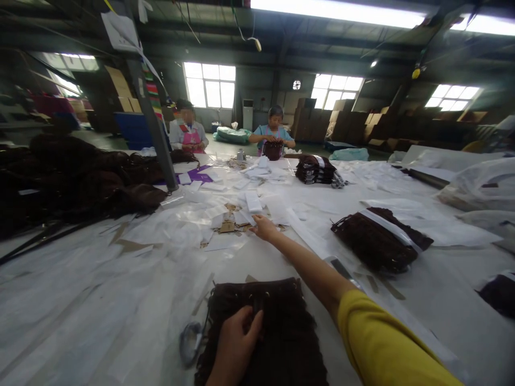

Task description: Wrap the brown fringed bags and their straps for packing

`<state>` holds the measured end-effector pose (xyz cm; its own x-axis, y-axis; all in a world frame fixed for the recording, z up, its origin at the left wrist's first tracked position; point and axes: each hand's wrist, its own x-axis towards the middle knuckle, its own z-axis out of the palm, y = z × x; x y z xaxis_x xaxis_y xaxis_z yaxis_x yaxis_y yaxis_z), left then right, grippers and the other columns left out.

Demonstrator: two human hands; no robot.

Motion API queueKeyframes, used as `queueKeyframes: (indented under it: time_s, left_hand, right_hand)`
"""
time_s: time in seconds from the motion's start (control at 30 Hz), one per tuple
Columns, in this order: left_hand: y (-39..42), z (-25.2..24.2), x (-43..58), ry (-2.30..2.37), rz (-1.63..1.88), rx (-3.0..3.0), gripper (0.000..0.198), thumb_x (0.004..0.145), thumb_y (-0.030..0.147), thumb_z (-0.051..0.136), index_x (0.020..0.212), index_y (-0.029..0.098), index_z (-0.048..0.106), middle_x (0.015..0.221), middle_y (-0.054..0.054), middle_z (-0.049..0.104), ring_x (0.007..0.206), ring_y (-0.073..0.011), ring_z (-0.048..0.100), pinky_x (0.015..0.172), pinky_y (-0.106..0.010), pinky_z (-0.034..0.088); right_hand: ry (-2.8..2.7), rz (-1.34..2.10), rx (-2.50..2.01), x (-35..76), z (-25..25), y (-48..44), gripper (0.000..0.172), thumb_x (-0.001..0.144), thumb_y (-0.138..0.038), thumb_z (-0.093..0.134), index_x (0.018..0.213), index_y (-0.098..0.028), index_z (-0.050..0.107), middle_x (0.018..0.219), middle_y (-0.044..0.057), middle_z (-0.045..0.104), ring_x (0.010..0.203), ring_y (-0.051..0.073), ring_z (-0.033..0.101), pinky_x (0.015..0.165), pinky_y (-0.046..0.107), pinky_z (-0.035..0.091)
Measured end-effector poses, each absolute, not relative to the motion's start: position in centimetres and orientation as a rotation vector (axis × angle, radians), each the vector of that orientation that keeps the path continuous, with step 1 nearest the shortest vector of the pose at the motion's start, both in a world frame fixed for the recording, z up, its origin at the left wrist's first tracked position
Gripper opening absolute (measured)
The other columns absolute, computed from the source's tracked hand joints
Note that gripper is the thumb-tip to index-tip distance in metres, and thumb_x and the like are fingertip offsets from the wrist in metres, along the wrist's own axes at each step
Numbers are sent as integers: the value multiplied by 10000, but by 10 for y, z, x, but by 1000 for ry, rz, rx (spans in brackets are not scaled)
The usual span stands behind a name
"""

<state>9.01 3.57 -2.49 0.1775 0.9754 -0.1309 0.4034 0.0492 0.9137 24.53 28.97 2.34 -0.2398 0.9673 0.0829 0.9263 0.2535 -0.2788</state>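
Note:
A dark brown bag point(285, 332) with metal eyelets along its top edge lies flat in front of me. My left hand point(237, 340) rests on it, thumb and fingers pinching a small dark tab below the eyelets. Farther out, my right hand point(265, 229) stretches over the table to a scatter of brown paper tags point(227, 222) and white slips, fingers apart. Just beyond its fingertips lies a white stack of cards point(253, 202). Whether the right fingertips touch a tag is too small to tell. A clear roll of tape point(190, 343) sits left of the bag.
Banded dark brown bundles point(378, 238) lie to the right, and another banded stack point(316, 169) farther back. A dark heap point(72, 182) covers the left side, beside a metal post point(159, 123). Plastic sheets spread over the white table. Two people point(273, 134) work across it.

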Motion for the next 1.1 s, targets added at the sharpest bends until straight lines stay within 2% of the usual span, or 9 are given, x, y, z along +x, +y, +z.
queueKeyframes:
  time_s: [0.13,0.3,0.47,0.6,0.73,0.8,0.87,0.97,1.1]
  left_hand:
    - [34,-31,92,1378,767,1505,466,889,586,451,787,170,634,677,-40,671,638,-199,642,597,-254,424]
    - [36,-33,94,1410,839,1504,467,885,574,470,707,173,630,605,-30,635,570,-169,585,569,-244,399]
    - [36,-26,92,1397,854,1499,443,889,543,495,733,165,668,619,-34,645,577,-172,587,571,-245,393]
    - [33,-21,92,1419,872,1516,412,909,497,485,788,165,697,647,-37,666,609,-183,615,603,-257,402]
    - [32,-16,92,1445,927,1568,368,914,446,491,824,166,714,702,-45,687,645,-186,627,643,-272,415]
    - [33,-14,91,1454,929,1582,336,902,415,513,794,163,706,711,-46,685,665,-187,629,652,-277,419]
    - [35,-13,90,1399,917,1508,299,871,402,558,764,156,689,709,-46,678,682,-190,631,640,-273,431]
    - [38,-10,87,1179,858,1205,284,817,422,631,823,141,666,781,-64,691,737,-201,653,609,-260,479]
    - [41,-1,84,1033,761,964,324,820,447,645,900,134,633,891,-87,708,769,-177,683,642,-260,541]
  right_hand:
    - [-2260,210,-1908,237,-1,319,389,937,-350,605,1278,-173,550,1348,115,529,1181,267,550,983,494,469]
    - [-2253,218,-1966,244,-11,333,294,955,-343,581,1187,-163,592,1200,90,604,1026,215,617,881,424,532]
    - [-2105,207,-1888,254,3,323,205,954,-330,549,992,-162,661,1088,97,666,1019,225,623,918,401,484]
    - [-1863,202,-1728,259,25,296,279,973,-339,408,981,-178,635,1018,111,693,1023,245,632,907,353,454]
    - [-1689,328,-1586,263,42,245,402,985,-489,268,1020,-194,539,832,59,681,762,201,664,711,320,511]
    - [-1616,489,-1505,267,47,209,395,958,-559,323,1025,-212,500,782,28,670,663,173,646,622,292,512]
    - [-1448,787,-1388,275,51,170,394,879,-592,510,1016,-223,490,741,-2,651,621,150,620,584,264,501]
    - [-1160,1197,-1231,291,57,112,501,704,-514,778,1041,-221,553,678,-51,582,583,104,549,541,204,452]
    - [-1095,1416,-1302,313,58,48,465,675,-464,821,1018,-203,648,779,-18,595,631,95,526,531,189,431]
